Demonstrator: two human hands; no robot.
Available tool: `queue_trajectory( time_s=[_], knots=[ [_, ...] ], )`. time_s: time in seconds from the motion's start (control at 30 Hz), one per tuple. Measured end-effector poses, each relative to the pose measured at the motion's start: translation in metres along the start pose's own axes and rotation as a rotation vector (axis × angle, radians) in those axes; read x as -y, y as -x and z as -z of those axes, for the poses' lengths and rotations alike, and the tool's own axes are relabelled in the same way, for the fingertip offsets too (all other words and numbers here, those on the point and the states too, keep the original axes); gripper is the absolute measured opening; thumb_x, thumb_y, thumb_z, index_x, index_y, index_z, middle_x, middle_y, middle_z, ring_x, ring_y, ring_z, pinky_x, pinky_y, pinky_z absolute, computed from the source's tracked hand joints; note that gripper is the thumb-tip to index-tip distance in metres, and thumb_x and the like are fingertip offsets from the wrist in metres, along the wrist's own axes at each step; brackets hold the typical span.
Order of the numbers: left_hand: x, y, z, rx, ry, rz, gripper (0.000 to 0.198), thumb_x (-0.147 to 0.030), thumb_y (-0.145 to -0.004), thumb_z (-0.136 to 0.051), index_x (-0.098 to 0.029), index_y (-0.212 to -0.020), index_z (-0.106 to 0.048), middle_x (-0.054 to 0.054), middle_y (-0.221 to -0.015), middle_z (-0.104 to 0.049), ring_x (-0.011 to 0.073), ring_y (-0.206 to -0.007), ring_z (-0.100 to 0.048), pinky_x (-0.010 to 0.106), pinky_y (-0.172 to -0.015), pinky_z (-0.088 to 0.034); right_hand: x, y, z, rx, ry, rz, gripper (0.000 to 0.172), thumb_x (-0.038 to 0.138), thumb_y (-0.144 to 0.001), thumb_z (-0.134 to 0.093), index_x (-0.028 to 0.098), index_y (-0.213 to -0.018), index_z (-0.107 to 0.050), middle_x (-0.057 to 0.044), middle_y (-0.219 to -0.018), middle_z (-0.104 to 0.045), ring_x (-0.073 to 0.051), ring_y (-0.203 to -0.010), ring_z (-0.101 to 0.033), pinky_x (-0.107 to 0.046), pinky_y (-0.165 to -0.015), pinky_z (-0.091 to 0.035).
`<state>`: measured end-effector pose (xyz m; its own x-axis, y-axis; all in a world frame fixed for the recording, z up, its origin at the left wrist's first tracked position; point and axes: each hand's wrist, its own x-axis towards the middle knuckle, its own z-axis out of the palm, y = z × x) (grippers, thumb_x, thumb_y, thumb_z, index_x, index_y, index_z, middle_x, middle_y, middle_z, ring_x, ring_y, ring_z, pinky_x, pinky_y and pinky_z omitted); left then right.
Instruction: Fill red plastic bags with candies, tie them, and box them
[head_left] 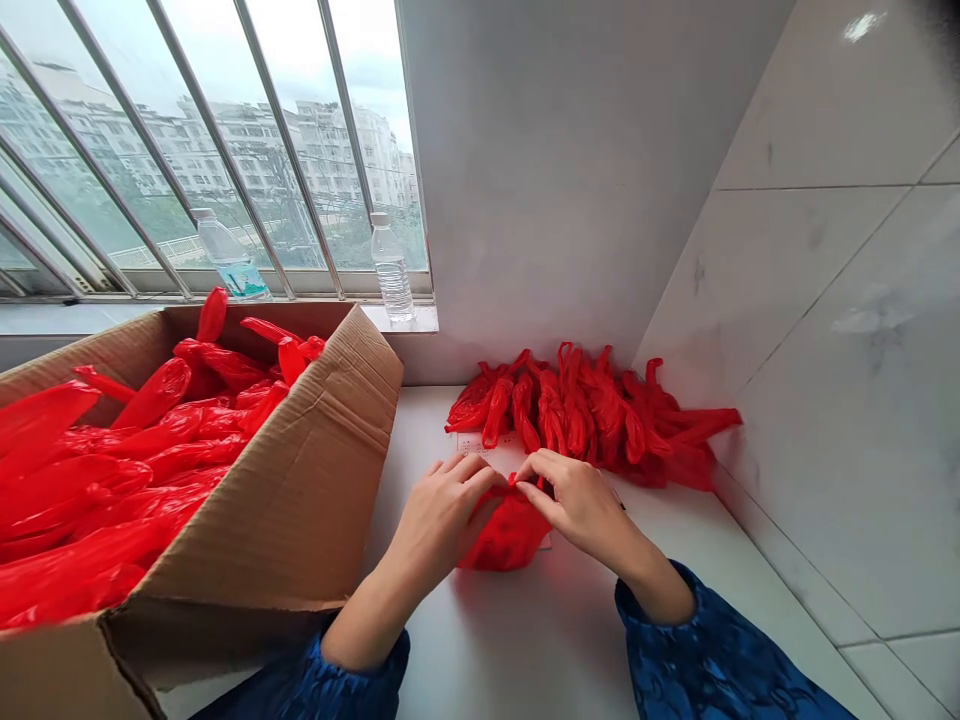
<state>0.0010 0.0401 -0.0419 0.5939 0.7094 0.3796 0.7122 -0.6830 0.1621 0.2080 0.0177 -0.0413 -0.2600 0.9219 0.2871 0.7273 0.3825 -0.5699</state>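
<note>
Between my two hands is a red plastic bag, its top gathered upward and its full lower part near the white tabletop. My left hand pinches the bag's top from the left, thumb and fingers closed on it. From the right, my right hand pinches the same gathered top with thumb and index finger. The fingertips almost meet there. What the bag contains cannot be made out. Just beyond my hands lies a row of red plastic bags with upright handles, against the wall.
To the left stands an open cardboard box heaped with red bags. Two clear bottles, a larger one and a smaller one, stand on the sill by the barred window. A tiled wall bounds the right side.
</note>
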Motion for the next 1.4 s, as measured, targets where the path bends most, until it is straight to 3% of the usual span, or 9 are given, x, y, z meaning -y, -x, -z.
queue_trajectory(
  time_s=[0.1, 0.33, 0.53, 0.7, 0.87, 1.03, 1.2, 1.33, 1.4],
  knots=[
    [0.001, 0.000, 0.004, -0.038, 0.021, 0.034, 0.018, -0.029, -0.100, -0.056, -0.024, -0.087, -0.067, -0.001, -0.088, -0.071, 0.0188, -0.084, -0.063, 0.031, -0.073, -0.042, 0.000, 0.001, 0.009, -0.016, -0.017, -0.036, 0.015, 0.025, -0.098, -0.055, 0.024, -0.091, -0.068, 0.001, -0.089, -0.072, -0.016, -0.079, -0.066, -0.027, -0.069, -0.043],
    [0.005, 0.004, 0.019, -0.238, 0.108, 0.253, 0.014, -0.025, -0.099, -0.052, -0.023, -0.088, -0.061, -0.001, -0.091, -0.069, 0.0165, -0.081, -0.063, 0.026, -0.067, -0.041, -0.014, 0.005, 0.030, -0.101, 0.043, -0.164, 0.012, 0.029, -0.094, -0.055, 0.024, -0.085, -0.060, 0.003, -0.081, -0.071, -0.015, -0.066, -0.062, -0.028, -0.061, -0.039],
    [-0.004, 0.002, 0.014, -0.141, 0.079, -0.021, 0.025, -0.016, -0.095, -0.055, -0.025, -0.118, -0.060, 0.003, -0.115, -0.071, 0.0224, -0.106, -0.062, 0.036, -0.093, -0.043, -0.002, 0.007, 0.026, -0.030, -0.135, -0.106, 0.008, 0.028, -0.094, -0.053, 0.024, -0.089, -0.059, 0.003, -0.084, -0.071, -0.015, -0.076, -0.066, -0.026, -0.063, -0.043],
    [-0.004, 0.001, 0.012, -0.123, -0.026, -0.072, 0.014, -0.025, -0.101, -0.055, -0.024, -0.096, -0.068, 0.000, -0.097, -0.073, 0.0210, -0.090, -0.062, 0.038, -0.088, -0.040, 0.007, 0.006, 0.021, -0.009, -0.190, -0.098, 0.011, 0.031, -0.096, -0.053, 0.024, -0.089, -0.058, 0.004, -0.085, -0.071, -0.015, -0.075, -0.065, -0.026, -0.064, -0.042],
    [-0.003, 0.000, 0.013, -0.178, -0.004, -0.137, 0.016, -0.026, -0.102, -0.054, -0.023, -0.095, -0.067, -0.002, -0.092, -0.072, 0.0177, -0.084, -0.062, 0.034, -0.085, -0.040, 0.010, 0.004, 0.012, -0.005, -0.183, -0.120, 0.019, 0.044, -0.095, -0.060, 0.026, -0.101, -0.061, 0.003, -0.085, -0.072, -0.017, -0.076, -0.066, -0.027, -0.065, -0.042],
    [0.001, 0.001, 0.023, -0.237, 0.017, -0.103, 0.017, -0.023, -0.103, -0.050, -0.022, -0.092, -0.063, -0.001, -0.090, -0.070, 0.0173, -0.084, -0.062, 0.033, -0.086, -0.041, -0.005, 0.002, 0.017, -0.083, 0.026, -0.144, 0.015, 0.029, -0.097, -0.051, 0.025, -0.091, -0.064, 0.001, -0.084, -0.073, -0.020, -0.080, -0.068, -0.028, -0.066, -0.040],
    [0.010, 0.006, 0.038, -0.341, 0.063, 0.115, 0.016, -0.023, -0.102, -0.048, -0.021, -0.114, -0.058, 0.002, -0.096, -0.063, 0.0178, -0.087, -0.060, 0.030, -0.079, -0.045, -0.023, 0.004, 0.035, -0.329, 0.134, -0.337, 0.008, 0.030, -0.092, -0.054, 0.025, -0.093, -0.059, -0.001, -0.085, -0.074, -0.022, -0.072, -0.066, -0.031, -0.065, -0.039],
    [0.003, 0.010, 0.041, -0.244, 0.129, 0.148, 0.046, -0.023, -0.095, -0.058, -0.026, -0.139, -0.046, 0.001, -0.100, -0.060, 0.0169, -0.085, -0.060, 0.030, -0.077, -0.046, -0.014, 0.008, 0.036, -0.268, -0.091, -0.282, 0.029, 0.045, -0.091, -0.058, 0.025, -0.111, -0.055, -0.003, -0.099, -0.074, -0.019, -0.067, -0.065, -0.031, -0.064, -0.045],
    [-0.003, 0.011, 0.040, -0.187, 0.143, 0.119, 0.053, -0.026, -0.091, -0.066, -0.027, -0.140, -0.046, 0.000, -0.098, -0.061, 0.0171, -0.085, -0.059, 0.030, -0.078, -0.046, -0.005, 0.010, 0.035, -0.222, -0.126, -0.262, 0.042, 0.048, -0.089, -0.062, 0.024, -0.122, -0.053, -0.002, -0.094, -0.072, -0.018, -0.066, -0.064, -0.032, -0.065, -0.047]
  ],
)
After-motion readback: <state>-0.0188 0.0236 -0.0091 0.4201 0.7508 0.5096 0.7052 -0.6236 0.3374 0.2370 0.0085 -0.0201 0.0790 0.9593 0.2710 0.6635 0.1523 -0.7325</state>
